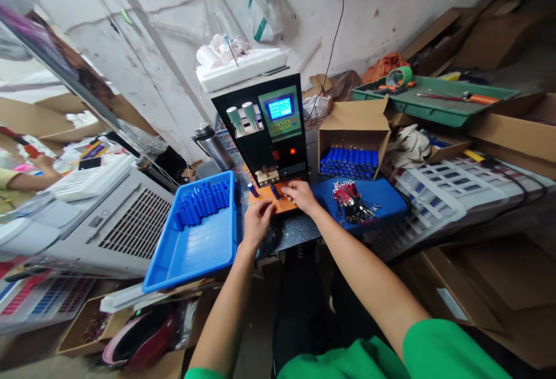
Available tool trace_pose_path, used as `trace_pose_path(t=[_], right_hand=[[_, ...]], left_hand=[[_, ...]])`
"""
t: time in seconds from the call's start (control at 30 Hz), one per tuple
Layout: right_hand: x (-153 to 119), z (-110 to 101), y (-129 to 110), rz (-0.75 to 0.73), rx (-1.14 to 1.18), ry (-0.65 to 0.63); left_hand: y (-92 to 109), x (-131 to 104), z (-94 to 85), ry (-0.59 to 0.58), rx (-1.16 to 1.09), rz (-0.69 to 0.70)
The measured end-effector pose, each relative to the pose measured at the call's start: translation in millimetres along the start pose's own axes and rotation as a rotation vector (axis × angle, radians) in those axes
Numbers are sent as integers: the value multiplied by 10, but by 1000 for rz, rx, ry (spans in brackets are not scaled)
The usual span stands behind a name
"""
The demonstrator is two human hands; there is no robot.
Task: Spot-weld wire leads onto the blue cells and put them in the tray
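A blue cylindrical battery cell (274,192) stands upright on the orange base plate (284,204), below the electrodes (267,176) of a black spot-welding machine (284,141). Just right of that cell, my right hand (300,195) has thumb and forefinger pinched; whatever lies between them is too small to name. My left hand (258,220) is at the plate's front left edge, its fingers curled together and their tips partly hidden. A second blue cell (252,190) stands at the plate's left side, beyond my left hand.
At left, a blue tray (191,269) holds many blue cells (202,202). Red and black wire leads (351,202) lie on a blue pad (391,199) at right. Behind them is a cardboard box (354,124) of cells. A steel flask (212,144) stands behind the tray. Another person's arm (37,176) shows far left.
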State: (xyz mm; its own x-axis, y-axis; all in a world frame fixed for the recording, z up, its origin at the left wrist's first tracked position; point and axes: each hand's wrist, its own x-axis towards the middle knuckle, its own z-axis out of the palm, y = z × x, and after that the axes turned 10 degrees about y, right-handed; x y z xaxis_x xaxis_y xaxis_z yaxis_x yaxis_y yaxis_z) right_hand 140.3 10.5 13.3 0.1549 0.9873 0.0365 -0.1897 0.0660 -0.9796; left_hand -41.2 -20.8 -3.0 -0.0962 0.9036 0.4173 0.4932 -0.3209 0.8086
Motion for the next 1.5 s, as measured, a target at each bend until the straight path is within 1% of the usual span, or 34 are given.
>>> trace_pose_path(t=[0.1,0.23,0.33,0.43,0.5,0.57,0.7,0.73,0.8,0.87,0.93,1.0,1.1,1.17,1.3,1.4,1.5], right_hand=[[0,-15,2,35,27,-1],[-27,-25,18,-48,9,27],[-50,-36,11,-87,-33,-17],[-55,-57,-13,-89,-67,-125],[-50,-69,-22,-100,-76,-168],[-43,-73,-20,-121,-83,-179],[-37,-58,-2,-155,-102,-150],[-38,-54,-1,-156,-104,-140],[-40,-50,-6,-142,-91,-111],[-38,-55,-16,-100,-49,-83],[-31,-64,-26,-37,4,-63],[-21,-74,-33,18,41,-54],[-14,-82,-44,52,70,-42],[-15,-83,-54,55,80,-37],[-18,-82,-67,67,95,-21],[-14,-80,-60,63,101,2],[-11,-76,-49,57,117,10]], left_hand=[[86,27,39,-46,-21,-19],[241,54,49,-2,-42,-111],[303,77,54,3,-98,-166],[319,102,68,-18,-116,-166],[330,117,81,-48,-125,-160],[348,131,98,-76,-137,-153],[381,141,125,-96,-117,-142],[382,135,125,-92,-116,-136],[369,112,113,-47,-117,-105],[338,85,90,28,-101,-28],[295,71,73,68,-58,76],[247,80,76,24,-23,163],[176,132,125,-122,-14,213],[139,166,169,-148,-14,216],[111,166,220,-102,-81,146],[126,130,216,-115,-159,69],[158,123,195,-94,-148,20]])
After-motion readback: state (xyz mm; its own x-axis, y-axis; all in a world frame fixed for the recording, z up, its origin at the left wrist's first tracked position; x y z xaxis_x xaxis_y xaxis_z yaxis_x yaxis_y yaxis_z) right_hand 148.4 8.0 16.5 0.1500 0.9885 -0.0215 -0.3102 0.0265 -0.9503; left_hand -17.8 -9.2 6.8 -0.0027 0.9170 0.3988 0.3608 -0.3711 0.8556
